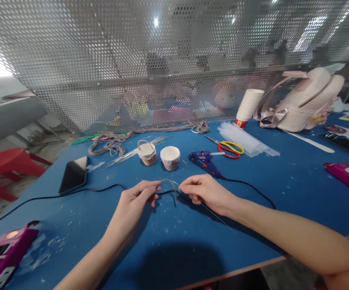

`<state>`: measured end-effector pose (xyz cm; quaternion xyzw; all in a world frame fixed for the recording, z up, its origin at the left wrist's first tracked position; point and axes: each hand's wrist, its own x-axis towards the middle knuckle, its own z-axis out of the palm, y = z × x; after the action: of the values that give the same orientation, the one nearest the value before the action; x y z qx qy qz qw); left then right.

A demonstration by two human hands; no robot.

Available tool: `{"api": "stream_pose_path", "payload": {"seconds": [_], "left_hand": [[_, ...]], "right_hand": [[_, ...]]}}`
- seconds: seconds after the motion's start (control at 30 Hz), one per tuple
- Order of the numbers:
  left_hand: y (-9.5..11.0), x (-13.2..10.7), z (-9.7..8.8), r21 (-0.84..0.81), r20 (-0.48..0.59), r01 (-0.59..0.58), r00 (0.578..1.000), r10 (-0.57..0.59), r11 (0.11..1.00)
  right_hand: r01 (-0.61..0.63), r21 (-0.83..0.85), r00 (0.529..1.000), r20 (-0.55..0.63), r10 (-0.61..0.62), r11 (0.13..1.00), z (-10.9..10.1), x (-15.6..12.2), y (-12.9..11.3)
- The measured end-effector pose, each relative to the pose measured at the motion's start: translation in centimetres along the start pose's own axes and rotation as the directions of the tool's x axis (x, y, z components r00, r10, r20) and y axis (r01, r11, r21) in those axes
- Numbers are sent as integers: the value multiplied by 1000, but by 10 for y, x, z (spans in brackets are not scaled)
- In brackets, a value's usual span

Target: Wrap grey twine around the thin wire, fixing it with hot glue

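My left hand (136,199) and my right hand (203,190) hover just above the blue table (283,189), both pinched on a short grey cord-wrapped wire (170,184) that arches between them. A thin bare wire trails from my right hand toward the table's front edge. Beyond my hands stand two small cord-wrapped cups, one with a handle (147,152) and one without (170,157). A blue glue gun (203,159) lies to the right of them, its black cable running under my hands.
A phone (73,173) lies at left, with loose grey cord (110,146) and thin wires behind it. Scissors (229,148), clear glue sticks (248,139), stacked paper cups (248,106) and a pink backpack (305,98) sit at the right. Purple devices flank both edges. People sit behind the perforated screen.
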<state>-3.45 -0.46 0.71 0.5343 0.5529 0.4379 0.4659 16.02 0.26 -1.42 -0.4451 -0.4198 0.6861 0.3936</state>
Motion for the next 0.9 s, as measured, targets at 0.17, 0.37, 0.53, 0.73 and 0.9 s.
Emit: {"api": "stream_pose_path", "payload": {"seconds": [0.17,0.37,0.53,0.73,0.9], "left_hand": [[-4,5,-1,-294,113,249,968,-225,923],[-2,8,2,-409,176,364,931,-319,837],[-5,8,4,-438,154,357,934,-323,825],[-6,5,9,-448,168,343,939,-299,825],[-3,4,12,-456,173,351,936,-306,818]], "right_hand": [[-44,76,999,10,44,996,-1,2,-2],[-74,106,997,18,73,992,-1,2,-2],[-75,120,997,24,72,990,1,1,0],[-61,135,998,5,61,989,5,-2,3],[6,91,1000,6,-7,996,8,-5,8]]}}
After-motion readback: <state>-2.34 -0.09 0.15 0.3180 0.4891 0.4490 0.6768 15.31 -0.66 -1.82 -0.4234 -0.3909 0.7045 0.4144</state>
